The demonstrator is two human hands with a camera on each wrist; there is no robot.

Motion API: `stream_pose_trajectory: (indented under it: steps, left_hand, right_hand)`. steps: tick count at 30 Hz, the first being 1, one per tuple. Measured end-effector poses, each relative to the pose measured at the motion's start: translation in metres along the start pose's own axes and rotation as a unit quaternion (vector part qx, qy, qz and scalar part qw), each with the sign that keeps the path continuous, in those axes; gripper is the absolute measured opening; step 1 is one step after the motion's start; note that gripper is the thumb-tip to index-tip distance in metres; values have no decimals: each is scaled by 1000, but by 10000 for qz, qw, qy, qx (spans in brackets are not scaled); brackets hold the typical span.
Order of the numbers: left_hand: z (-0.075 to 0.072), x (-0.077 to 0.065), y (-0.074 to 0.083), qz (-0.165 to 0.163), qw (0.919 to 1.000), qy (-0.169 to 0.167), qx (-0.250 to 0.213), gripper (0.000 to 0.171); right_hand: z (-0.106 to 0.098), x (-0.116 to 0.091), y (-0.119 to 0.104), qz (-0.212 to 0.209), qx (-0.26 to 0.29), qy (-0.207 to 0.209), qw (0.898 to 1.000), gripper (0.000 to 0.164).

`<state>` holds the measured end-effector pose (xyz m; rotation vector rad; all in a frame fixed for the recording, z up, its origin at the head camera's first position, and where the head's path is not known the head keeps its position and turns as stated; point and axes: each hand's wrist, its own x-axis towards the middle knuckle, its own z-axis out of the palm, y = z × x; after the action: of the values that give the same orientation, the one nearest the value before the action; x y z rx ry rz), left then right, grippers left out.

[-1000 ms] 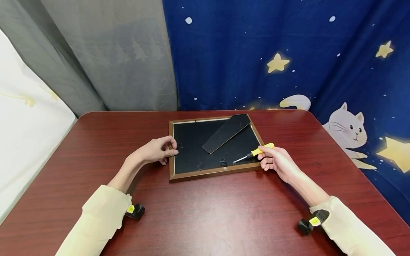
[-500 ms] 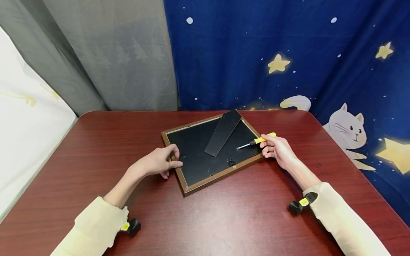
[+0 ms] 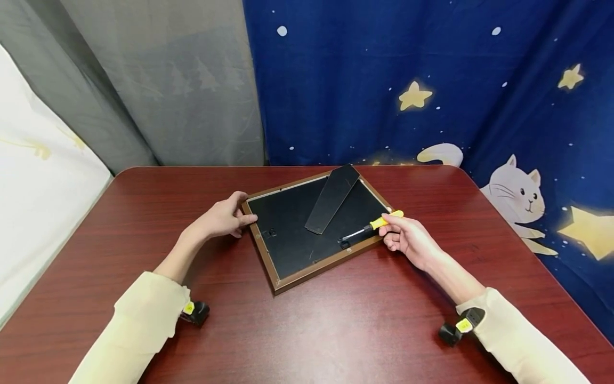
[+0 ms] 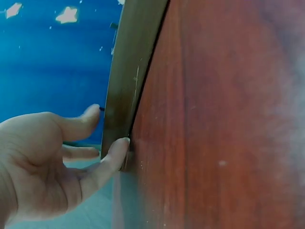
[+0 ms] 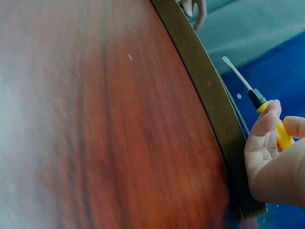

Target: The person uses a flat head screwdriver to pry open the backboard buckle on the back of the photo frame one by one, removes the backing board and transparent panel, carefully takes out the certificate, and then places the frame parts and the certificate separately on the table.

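Note:
A brown picture frame [image 3: 307, 279] lies back side up on the table, turned at an angle, with its black backing board [image 3: 283, 208] showing. My left hand [image 3: 221, 217] holds the frame's left side close to the far corner, thumb over the top edge. In the left wrist view its fingers [image 4: 112, 155] reach round the frame's outer side. My right hand [image 3: 410, 240] grips a screwdriver [image 3: 380, 222] by its yellow handle, beside the frame's right end. The flat metal tip points left, close over a small black fitting [image 3: 344, 244] by the near edge.
A black stand leg [image 3: 331, 200] lies slantwise across the backing, its wide end over the far rim. Another small black fitting [image 3: 270, 233] sits near the left side. The reddish wooden table [image 3: 316, 336] ends at curtains [image 3: 336, 80] behind.
The frame has turned counterclockwise, its left near corner coming toward me. My left hand has shifted along its left side toward the far corner. The screwdriver's tip has moved to the near fitting.

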<state>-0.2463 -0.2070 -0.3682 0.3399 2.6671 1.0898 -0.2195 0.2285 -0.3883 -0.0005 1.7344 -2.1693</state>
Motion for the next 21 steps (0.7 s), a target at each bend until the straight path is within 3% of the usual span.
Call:
stream_pose_trajectory:
  steps: [6, 11, 21]
  left_hand:
    - [-2, 11, -1, -99, 9999, -5, 113, 67]
    - [-3, 12, 2, -136, 9997, -25, 182, 63]
    - [-6, -7, 5, -310, 9990, -205, 246, 44]
  right_hand:
    - [13, 3, 6, 100, -256, -310, 9991, 18]
    - [18, 5, 8, 68, -533, -242, 9983, 20]
    - [17, 15, 1, -307, -432, 10, 9986, 24]
